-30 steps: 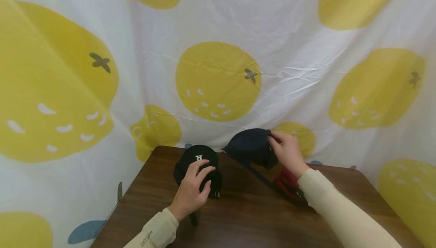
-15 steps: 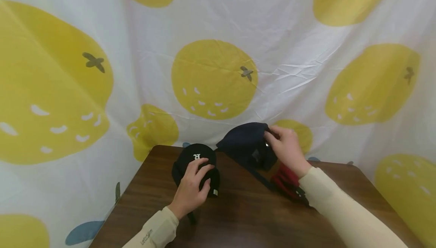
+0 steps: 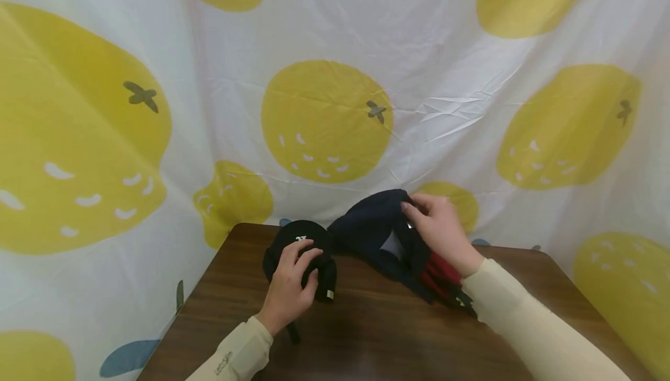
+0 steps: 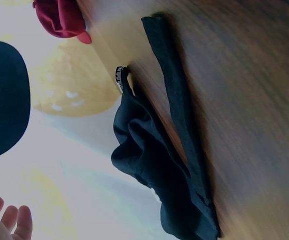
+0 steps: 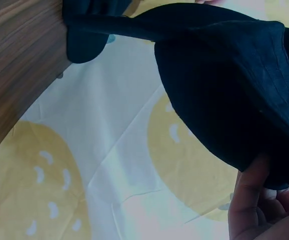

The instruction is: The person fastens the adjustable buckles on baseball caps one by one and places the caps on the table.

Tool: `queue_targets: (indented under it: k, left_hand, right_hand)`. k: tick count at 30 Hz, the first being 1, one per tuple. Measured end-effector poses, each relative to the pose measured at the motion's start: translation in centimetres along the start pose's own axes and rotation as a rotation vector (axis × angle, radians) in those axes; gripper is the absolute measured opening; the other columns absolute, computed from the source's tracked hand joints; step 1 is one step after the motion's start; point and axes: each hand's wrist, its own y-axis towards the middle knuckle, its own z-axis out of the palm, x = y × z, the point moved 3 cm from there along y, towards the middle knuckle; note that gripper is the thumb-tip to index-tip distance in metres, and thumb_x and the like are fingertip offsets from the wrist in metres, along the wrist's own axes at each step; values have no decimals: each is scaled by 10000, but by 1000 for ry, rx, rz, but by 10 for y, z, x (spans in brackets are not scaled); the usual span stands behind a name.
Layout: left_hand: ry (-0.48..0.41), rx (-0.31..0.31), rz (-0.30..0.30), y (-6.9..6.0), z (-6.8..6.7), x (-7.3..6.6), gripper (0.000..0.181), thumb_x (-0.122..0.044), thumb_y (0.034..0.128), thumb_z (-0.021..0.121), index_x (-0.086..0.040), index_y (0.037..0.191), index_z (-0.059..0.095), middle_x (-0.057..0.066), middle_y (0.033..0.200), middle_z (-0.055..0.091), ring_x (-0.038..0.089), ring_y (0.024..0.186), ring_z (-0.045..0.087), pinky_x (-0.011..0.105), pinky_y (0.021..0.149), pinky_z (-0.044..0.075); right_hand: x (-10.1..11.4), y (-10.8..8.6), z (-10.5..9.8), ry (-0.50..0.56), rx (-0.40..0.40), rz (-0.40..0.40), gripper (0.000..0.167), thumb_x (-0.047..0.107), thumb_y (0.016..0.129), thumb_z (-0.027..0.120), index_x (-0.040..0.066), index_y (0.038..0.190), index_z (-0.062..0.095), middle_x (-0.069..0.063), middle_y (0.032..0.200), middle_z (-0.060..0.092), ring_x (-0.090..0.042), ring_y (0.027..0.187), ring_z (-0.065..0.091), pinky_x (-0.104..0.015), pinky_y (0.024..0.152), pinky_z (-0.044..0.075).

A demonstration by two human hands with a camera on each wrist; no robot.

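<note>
My right hand (image 3: 444, 232) pinches the edge of a navy cap (image 3: 361, 227), near a red cap (image 3: 438, 272) on the table (image 3: 366, 334); my left hand (image 3: 289, 288), fingers loose, holds nothing beside the black cap (image 3: 305, 230). A gentle, steady pinch should avoid creasing.

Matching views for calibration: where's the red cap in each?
Head: red cap right of centre, low, just under the right hand, partly hidden.
Left wrist: red cap at the top edge, left of centre.
Right wrist: not in it.
Shared landmark: the white cloth with yellow fruit.
</note>
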Motion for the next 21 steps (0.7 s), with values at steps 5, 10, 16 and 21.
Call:
queue_targets:
  k: [5, 10, 16, 21]
  left_hand:
    - [-11, -24, -2, 1, -2, 1, 461, -59, 863, 690, -80, 1318, 616, 135, 1413, 505, 338, 1324, 452, 490, 1088, 380]
    - [-40, -44, 24, 1, -4, 0, 563, -82, 853, 680, -86, 1402, 554, 117, 1428, 495, 321, 1322, 450, 447, 1104, 365]
    - [-86, -33, 74, 5, -6, -4, 661, -49, 808, 699, -80, 1440, 510, 111, 1454, 468, 326, 1328, 434, 439, 1121, 334]
    - [-76, -14, 126, 10, -4, -11, 689, -61, 799, 720, -82, 1451, 498, 122, 1468, 451, 336, 1334, 426, 494, 1120, 318]
  right_hand:
    - [-3, -3, 8, -24, 55, 23, 314, 206, 996, 638, 148, 694, 579, 30, 602, 495, -176, 602, 477, -304, 585, 395]
    - [-14, -8, 20, -28, 117, 53, 350, 244, 1000, 636, 163, 674, 536, 37, 576, 449, -164, 550, 451, -305, 564, 385]
    - [-29, -15, 36, 17, 173, 81, 363, 240, 994, 649, 155, 669, 512, 32, 571, 449, -165, 531, 464, -297, 563, 391]
    - [-37, -21, 48, 38, 227, 118, 370, 236, 992, 657, 141, 662, 519, 19, 556, 437, -174, 518, 458, -305, 557, 406]
